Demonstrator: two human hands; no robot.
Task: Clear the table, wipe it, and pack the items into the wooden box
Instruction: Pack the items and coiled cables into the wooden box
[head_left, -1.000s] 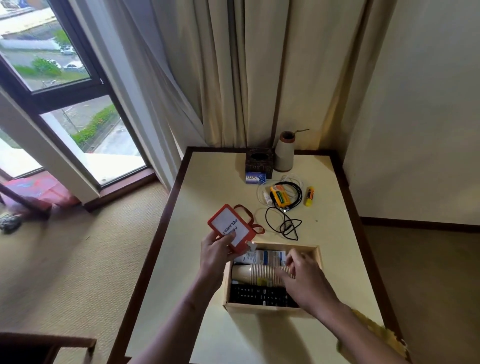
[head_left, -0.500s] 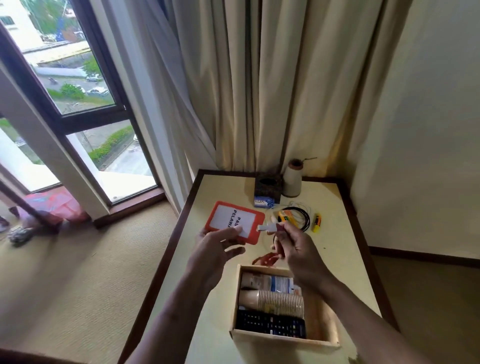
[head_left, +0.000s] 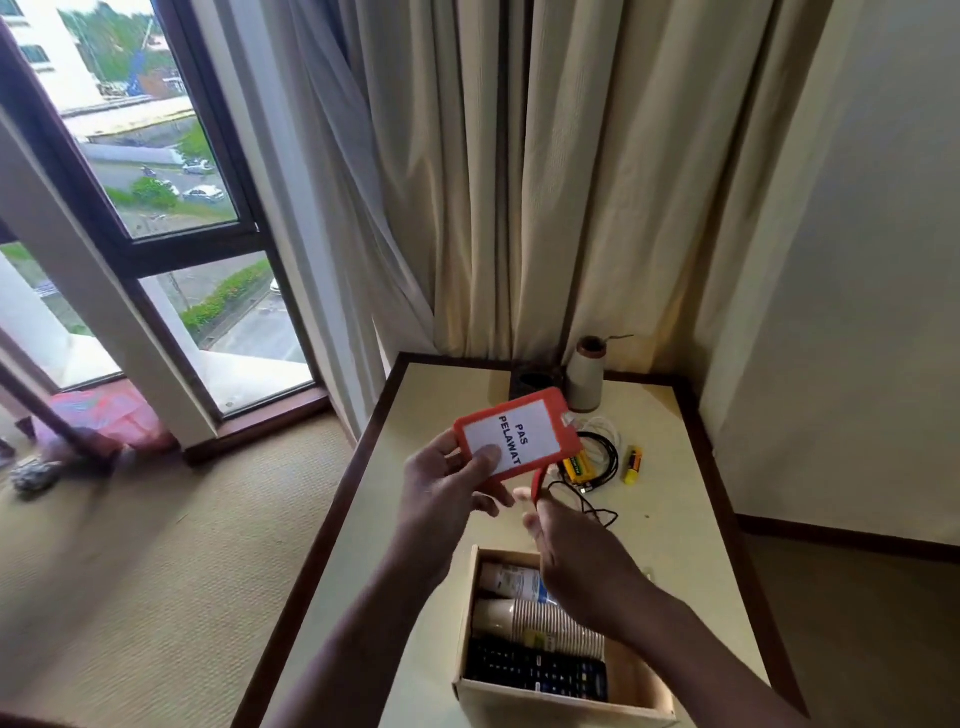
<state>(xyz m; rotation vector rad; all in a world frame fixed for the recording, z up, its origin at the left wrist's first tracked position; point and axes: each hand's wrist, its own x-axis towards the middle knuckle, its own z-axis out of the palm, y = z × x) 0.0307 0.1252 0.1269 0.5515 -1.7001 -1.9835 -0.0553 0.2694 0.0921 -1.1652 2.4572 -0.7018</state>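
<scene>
Cream table (head_left: 670, 525): is standing against the curtains (head_left: 519, 182), with dark wood running along its edges.
Wooden box (head_left: 464, 623): is sitting at the table's near edge, holding a remote (head_left: 535, 670), a stack of paper cups (head_left: 545, 621) and a bottle (head_left: 511, 579).
Left hand (head_left: 447, 499): is gripping the red badge holder (head_left: 519, 434) by one corner, thumb on its white card, raised over the table's middle.
Right hand (head_left: 582, 561): is pinching the red strap (head_left: 537, 483) hanging under the holder, above the box's far rim.
Black cable (head_left: 602, 457): is lying coiled toward the far right corner, just beside a yellow stick (head_left: 632, 464).
</scene>
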